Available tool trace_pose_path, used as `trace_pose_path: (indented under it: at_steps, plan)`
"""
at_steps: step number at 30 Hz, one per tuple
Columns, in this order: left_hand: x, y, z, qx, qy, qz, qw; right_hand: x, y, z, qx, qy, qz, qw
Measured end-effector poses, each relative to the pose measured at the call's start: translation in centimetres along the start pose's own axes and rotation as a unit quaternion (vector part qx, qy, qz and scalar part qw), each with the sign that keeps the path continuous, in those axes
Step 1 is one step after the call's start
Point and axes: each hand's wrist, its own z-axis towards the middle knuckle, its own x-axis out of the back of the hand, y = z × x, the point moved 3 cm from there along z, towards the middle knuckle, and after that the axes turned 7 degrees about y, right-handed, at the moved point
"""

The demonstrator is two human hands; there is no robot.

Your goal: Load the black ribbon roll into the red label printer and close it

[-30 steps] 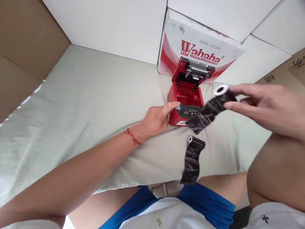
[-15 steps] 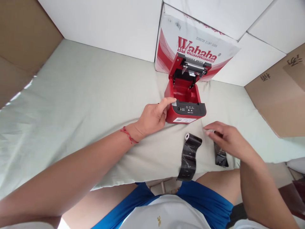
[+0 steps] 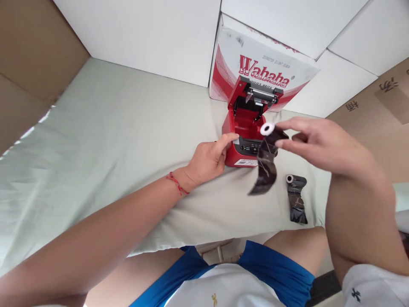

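Observation:
A small red and black label printer (image 3: 230, 123) stands on the cloth with its lid raised and its red inner bay showing. My left hand (image 3: 211, 157) grips its front left corner, one finger lying on the top edge and the others curled at the side. In front of the printer, my right hand (image 3: 319, 143) pinches a black roll (image 3: 271, 138) with a white core by its right end. The roll's loose strip (image 3: 266, 175) hangs down, covering part of the printer's front panel. A second black roll (image 3: 298, 183) with a strip unrolled lies on the cloth below my right hand.
Behind the printer stands a white and red Wahaha carton (image 3: 268, 51) against white panels. Brown cardboard boxes stand at the left (image 3: 32, 64) and right (image 3: 377, 111). The pale green cloth (image 3: 134, 111) is wrinkled, and its front edge hangs near my legs.
My right hand has taken hold of the nearer black roll and lifted it up from the cloth to the printer's front. My left hand stays at the printer's corner.

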Motion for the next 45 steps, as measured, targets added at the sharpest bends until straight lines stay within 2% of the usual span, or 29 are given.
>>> trace_pose_path:
  at_steps: [4,7,14,18,20,24,26,28,29,31,33,35,37,40,42,45]
  plan:
    - [-0.1,0.0,0.1,0.001,-0.005,0.015,1.000,-2.1,0.6,5.9,0.006,-0.055,-0.083,0.995]
    - [-0.2,-0.1,0.1,-0.002,-0.009,0.018,1.000,-3.8,0.3,8.3,0.012,-0.132,-0.143,0.981]
    - [-0.3,-0.2,-0.1,-0.011,-0.011,0.024,1.000,-5.4,-1.3,9.7,-0.066,-0.223,-0.188,0.954]
    - [-0.3,0.0,-0.2,-0.027,-0.003,0.038,0.999,-5.5,-1.2,9.5,-0.017,-0.251,-0.174,0.952]
    - [-0.2,0.4,-0.2,-0.049,0.010,0.066,0.997,-5.2,-0.9,8.9,0.016,-0.222,-0.137,0.965]
    - [0.1,1.7,0.1,-0.124,0.065,0.135,0.981,-4.6,-0.7,6.2,0.062,-0.119,-0.039,0.990]
    - [0.2,2.5,0.2,-0.158,0.098,0.163,0.969,-4.6,-0.8,4.5,0.063,-0.089,0.011,0.994]
    - [0.2,3.0,0.2,-0.178,0.105,0.173,0.963,-4.3,-1.2,3.0,0.047,-0.053,0.059,0.996]
    - [0.1,3.1,0.1,-0.182,0.100,0.172,0.963,-4.0,-1.5,2.5,0.036,-0.020,0.071,0.997]
    - [0.0,3.2,0.0,-0.184,0.092,0.167,0.964,-2.7,-2.0,2.2,0.023,0.096,0.065,0.993]
    - [-0.1,3.0,-0.2,-0.184,0.095,0.160,0.965,-1.3,-2.2,2.8,0.033,0.233,0.017,0.972]
    - [-0.1,2.8,-0.4,-0.185,0.102,0.153,0.965,-0.5,-1.9,4.5,0.062,0.302,-0.046,0.950]
    - [-0.2,2.6,-0.5,-0.183,0.097,0.148,0.967,-0.8,-1.1,6.8,0.071,0.281,-0.086,0.953]
    - [-0.2,2.7,-0.5,-0.188,0.092,0.148,0.967,-2.3,0.2,8.5,0.047,0.186,-0.073,0.979]
    - [-0.1,2.8,-0.4,-0.194,0.108,0.149,0.963,-3.2,0.5,7.5,0.045,0.177,-0.035,0.983]
    - [0.4,2.6,0.0,-0.156,0.143,0.132,0.968,-4.4,0.7,4.1,0.030,0.219,0.038,0.975]
